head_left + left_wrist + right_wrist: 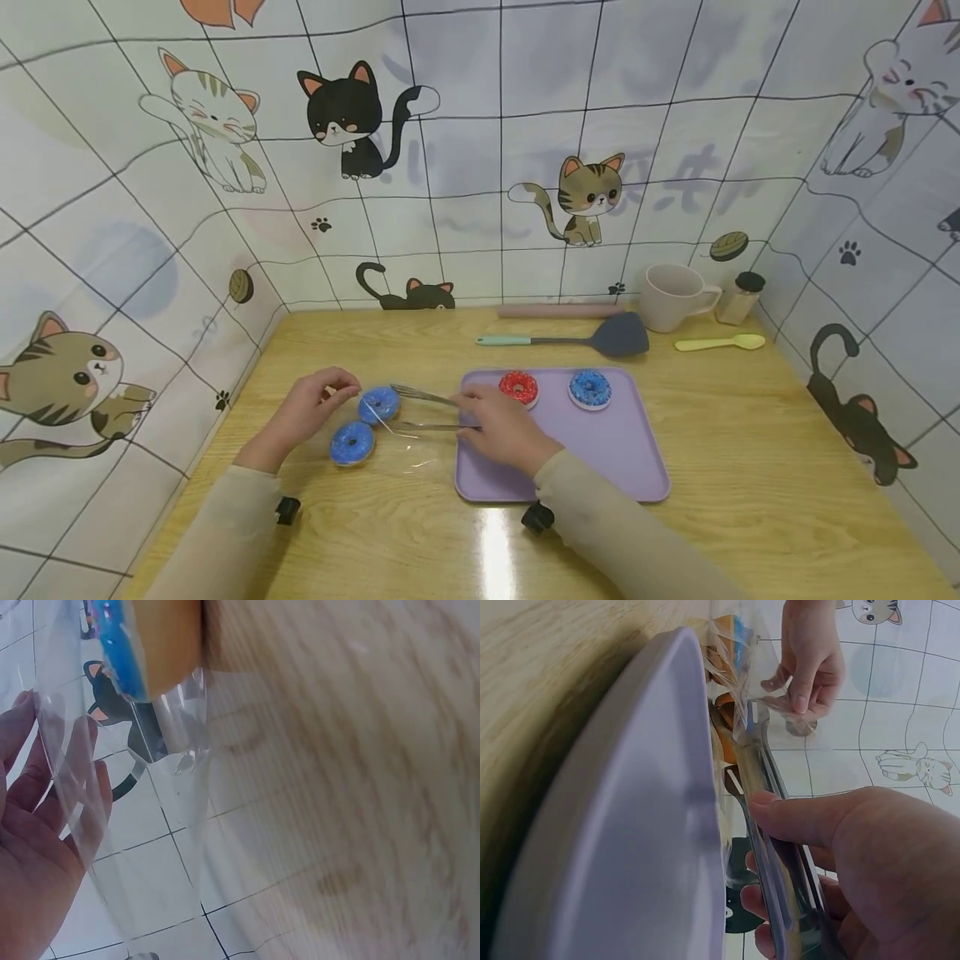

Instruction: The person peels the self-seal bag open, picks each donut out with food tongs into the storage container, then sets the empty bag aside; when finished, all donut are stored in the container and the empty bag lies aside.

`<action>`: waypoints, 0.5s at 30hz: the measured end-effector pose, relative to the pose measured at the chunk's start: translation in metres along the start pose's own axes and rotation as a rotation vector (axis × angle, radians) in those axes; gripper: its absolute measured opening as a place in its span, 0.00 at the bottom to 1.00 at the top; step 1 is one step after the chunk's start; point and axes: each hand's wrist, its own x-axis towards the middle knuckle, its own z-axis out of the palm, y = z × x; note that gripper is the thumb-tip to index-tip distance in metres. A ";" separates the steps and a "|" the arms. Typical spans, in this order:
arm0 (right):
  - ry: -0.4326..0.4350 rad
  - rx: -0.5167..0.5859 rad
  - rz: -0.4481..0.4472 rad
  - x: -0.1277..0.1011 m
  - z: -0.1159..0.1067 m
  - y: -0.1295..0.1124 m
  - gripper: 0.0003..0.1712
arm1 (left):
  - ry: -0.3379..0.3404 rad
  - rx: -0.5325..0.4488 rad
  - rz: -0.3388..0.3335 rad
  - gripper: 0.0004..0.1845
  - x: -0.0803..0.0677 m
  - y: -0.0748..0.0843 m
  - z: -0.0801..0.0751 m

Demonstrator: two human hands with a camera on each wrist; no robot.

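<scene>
My left hand (309,410) pinches the edge of a clear plastic bag (67,765) between thumb and fingers. Metal tongs (429,396) are gripped in my right hand (508,429), their tips spread apart and pointing left into the bag's mouth. One blue doughnut (378,405) lies by the upper tong tip. A second blue doughnut (352,443) sits just below it, both within or under the clear plastic; the head view does not settle which. Below my right hand is a purple tray (585,454), bearing a red doughnut (518,388) and a blue sprinkled doughnut (590,389).
Behind the tray lie a spatula (618,335) with a green handle and a pink rolling pin (558,311). A pale mug (671,297), a black-lidded jar (739,298) and a yellow spoon (720,342) stand or lie at the back right. Cat-print sheeting (465,167) encloses the wooden table (405,542).
</scene>
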 end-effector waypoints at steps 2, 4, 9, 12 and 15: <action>0.007 0.003 -0.007 -0.005 -0.003 0.001 0.30 | -0.006 -0.001 -0.009 0.05 -0.001 -0.001 0.001; 0.014 -0.010 -0.015 -0.011 -0.005 0.004 0.30 | -0.010 -0.001 -0.016 0.05 -0.002 -0.003 0.002; 0.041 -0.050 -0.024 -0.029 -0.010 0.013 0.29 | -0.008 0.005 -0.024 0.06 -0.003 -0.004 0.002; 0.061 -0.066 -0.015 -0.041 -0.014 0.020 0.29 | -0.004 0.007 -0.026 0.06 -0.003 -0.004 0.002; 0.076 -0.067 -0.004 -0.053 -0.020 0.026 0.31 | -0.001 0.010 -0.025 0.06 -0.003 -0.003 0.001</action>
